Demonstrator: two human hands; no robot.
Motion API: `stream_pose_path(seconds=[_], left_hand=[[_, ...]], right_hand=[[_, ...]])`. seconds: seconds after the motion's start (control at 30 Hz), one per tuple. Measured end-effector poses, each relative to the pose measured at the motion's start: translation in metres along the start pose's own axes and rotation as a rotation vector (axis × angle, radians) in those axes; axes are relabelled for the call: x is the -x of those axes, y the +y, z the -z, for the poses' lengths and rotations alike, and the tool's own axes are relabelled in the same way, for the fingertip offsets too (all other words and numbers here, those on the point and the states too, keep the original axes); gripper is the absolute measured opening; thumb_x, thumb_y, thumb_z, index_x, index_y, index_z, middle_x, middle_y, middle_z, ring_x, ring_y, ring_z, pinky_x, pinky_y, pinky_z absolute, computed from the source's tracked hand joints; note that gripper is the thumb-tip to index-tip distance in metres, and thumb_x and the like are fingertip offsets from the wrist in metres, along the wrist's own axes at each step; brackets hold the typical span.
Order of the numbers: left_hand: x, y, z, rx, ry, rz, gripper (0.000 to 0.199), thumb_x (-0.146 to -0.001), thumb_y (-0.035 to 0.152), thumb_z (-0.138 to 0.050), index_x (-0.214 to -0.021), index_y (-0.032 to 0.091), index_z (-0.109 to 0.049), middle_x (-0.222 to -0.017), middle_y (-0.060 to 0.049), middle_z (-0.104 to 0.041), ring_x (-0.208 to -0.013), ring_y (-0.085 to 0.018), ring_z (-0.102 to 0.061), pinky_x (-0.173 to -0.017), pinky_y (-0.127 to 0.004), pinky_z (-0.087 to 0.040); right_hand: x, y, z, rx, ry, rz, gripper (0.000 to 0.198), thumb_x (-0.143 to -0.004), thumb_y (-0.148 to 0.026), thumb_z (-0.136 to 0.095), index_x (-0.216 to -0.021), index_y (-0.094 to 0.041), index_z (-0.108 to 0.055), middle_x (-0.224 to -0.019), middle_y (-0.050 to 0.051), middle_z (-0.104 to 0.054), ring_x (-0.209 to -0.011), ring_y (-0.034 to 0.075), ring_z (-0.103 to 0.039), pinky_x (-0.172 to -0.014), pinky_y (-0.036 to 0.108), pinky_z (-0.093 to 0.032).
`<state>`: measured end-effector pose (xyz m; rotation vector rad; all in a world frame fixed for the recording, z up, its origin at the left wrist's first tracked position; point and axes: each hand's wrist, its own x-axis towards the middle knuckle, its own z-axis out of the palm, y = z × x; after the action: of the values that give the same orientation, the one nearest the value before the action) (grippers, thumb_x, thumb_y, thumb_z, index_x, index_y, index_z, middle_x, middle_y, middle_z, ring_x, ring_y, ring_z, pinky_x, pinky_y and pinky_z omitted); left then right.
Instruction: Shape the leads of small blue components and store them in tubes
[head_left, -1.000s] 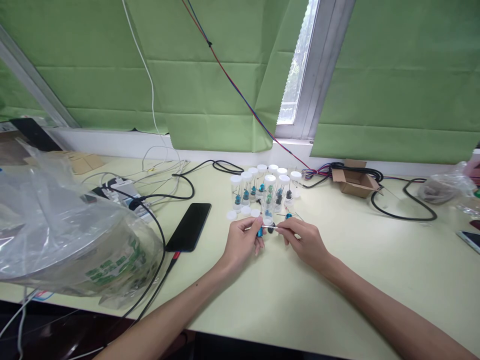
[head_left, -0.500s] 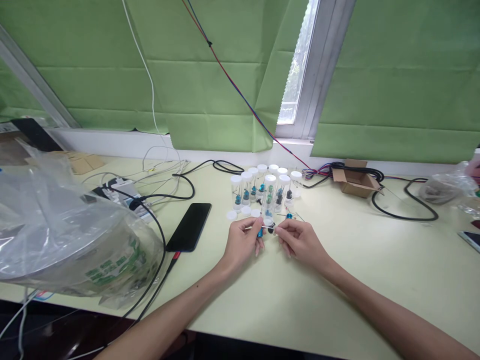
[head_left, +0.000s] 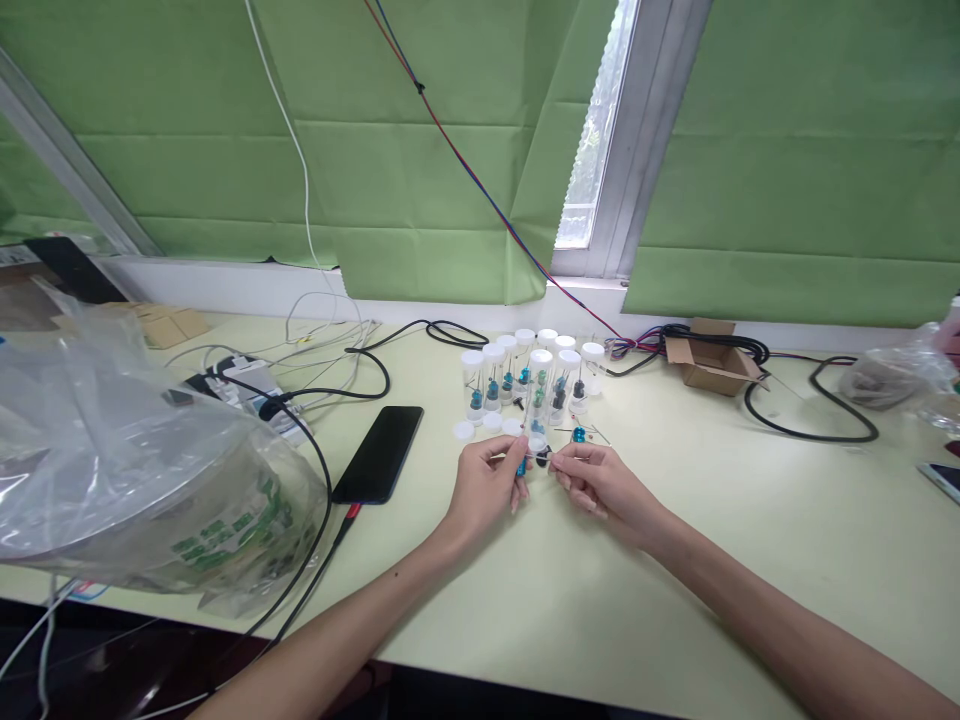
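My left hand (head_left: 486, 485) is closed in a pinch on a small blue part (head_left: 521, 467) with a thin metal rod reaching to the right. At the rod's other end, the thumb and fingertips of my right hand (head_left: 596, 482) are pressed together around its dark tip. Just behind the fingers lies a small black piece (head_left: 542, 458). Another blue part (head_left: 578, 435) rests beyond my right hand among thin pins. Clear tubes (head_left: 492, 380) with white caps stand grouped behind both hands, several holding blue or dark parts with rods. Loose white caps (head_left: 463, 430) lie in front of them.
Left of my hands lies a black phone (head_left: 379, 455) with cables beside it. A large plastic-wrapped container (head_left: 135, 480) takes up the left side. An open cardboard box (head_left: 709, 370) and coiled black cable (head_left: 814, 430) are at the back right.
My right hand's fingers have shifted slightly at the rod's tip, and its wrist has turned a little. My left hand stays in nearly the same place.
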<state>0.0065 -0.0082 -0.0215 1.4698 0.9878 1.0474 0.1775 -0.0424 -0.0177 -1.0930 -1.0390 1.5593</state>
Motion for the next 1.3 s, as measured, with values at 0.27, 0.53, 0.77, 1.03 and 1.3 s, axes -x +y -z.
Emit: stream_pose_path(seconds=[0.27, 0.53, 0.77, 1.03, 1.3], left_hand=[[0.001, 0.003, 0.000, -0.001, 0.005, -0.008, 0.042, -0.087, 0.051, -0.057, -0.066, 0.015, -0.060, -0.049, 0.002, -0.054, -0.033, -0.009, -0.044, -0.039, -0.023, -0.034], [-0.002, 0.002, 0.002, 0.100, 0.023, 0.035, 0.043, -0.085, 0.052, -0.060, -0.066, 0.014, -0.061, -0.060, -0.001, -0.058, -0.037, -0.008, -0.048, -0.037, -0.022, -0.034], [0.000, 0.004, 0.003, 0.140, 0.019, 0.042, 0.041, -0.086, 0.051, -0.060, -0.068, 0.014, -0.061, -0.067, -0.001, -0.060, -0.038, -0.007, -0.049, -0.038, -0.021, -0.036], [0.001, 0.007, 0.001, 0.104, 0.017, 0.052, 0.044, -0.087, 0.052, -0.058, -0.065, 0.014, -0.060, -0.059, 0.000, -0.057, -0.036, -0.007, -0.046, -0.039, -0.021, -0.035], [0.000, 0.006, 0.000, 0.095, 0.001, 0.067, 0.045, -0.086, 0.053, -0.059, -0.064, 0.014, -0.059, -0.055, 0.001, -0.056, -0.034, -0.007, -0.045, -0.039, -0.022, -0.033]], right_hand=[[-0.001, 0.001, 0.001, -0.043, -0.022, -0.012, 0.037, -0.075, -0.048, -0.076, -0.071, -0.014, -0.061, -0.058, -0.005, -0.053, -0.036, 0.002, -0.039, -0.031, 0.016, -0.022], [-0.004, 0.007, 0.002, 0.193, 0.025, 0.224, 0.036, -0.085, -0.053, -0.063, -0.083, -0.017, -0.059, -0.065, -0.001, -0.062, -0.038, 0.008, -0.051, -0.034, 0.020, -0.037], [-0.004, 0.017, 0.010, 0.775, 0.144, 0.727, 0.020, -0.094, -0.028, -0.055, -0.112, -0.020, -0.061, -0.078, 0.003, -0.066, -0.055, 0.013, -0.059, -0.055, 0.027, -0.052], [-0.005, 0.011, 0.020, 1.134, 0.145, 1.130, 0.019, -0.099, -0.015, -0.047, -0.112, -0.021, -0.060, -0.085, 0.007, -0.068, -0.066, 0.014, -0.061, -0.058, 0.025, -0.048], [-0.005, 0.009, 0.019, 1.111, 0.120, 1.191, 0.021, -0.099, -0.013, -0.044, -0.107, -0.021, -0.062, -0.081, 0.006, -0.068, -0.065, 0.013, -0.062, -0.057, 0.023, -0.048]])
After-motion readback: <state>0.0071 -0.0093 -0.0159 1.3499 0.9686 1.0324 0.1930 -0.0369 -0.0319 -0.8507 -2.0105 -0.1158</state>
